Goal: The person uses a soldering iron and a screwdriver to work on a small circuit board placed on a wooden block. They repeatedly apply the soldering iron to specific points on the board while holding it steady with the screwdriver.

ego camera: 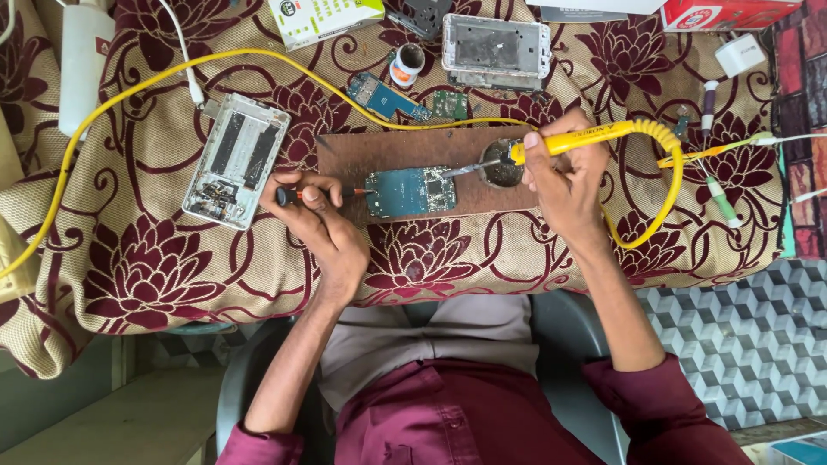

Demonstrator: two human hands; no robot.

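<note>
1. Circuit board (410, 191), blue-green and flat, lies on a brown wooden board (345, 155) at the centre of the surface (517, 250), which is draped in a cream cloth with maroon flowers
2. Right hand (564, 176) sits at 3 o'clock from the circuit board, its grip clenched around a yellow soldering iron (586, 136); the metal tip points to 9 o'clock, reaching over a small round metal tin (500, 165) toward the board's right edge
3. Left hand (319, 220) is at 9 o'clock from the circuit board, its grip grasping a thin dark tool (297, 195) whose orange tip touches the board's left edge
4. An open phone body (237, 159) lies at 9 o'clock, well apart; a second phone frame (496, 47) lies at 12 o'clock
5. The iron's yellow cord (172, 73) loops across the cloth toward 10 o'clock
</note>
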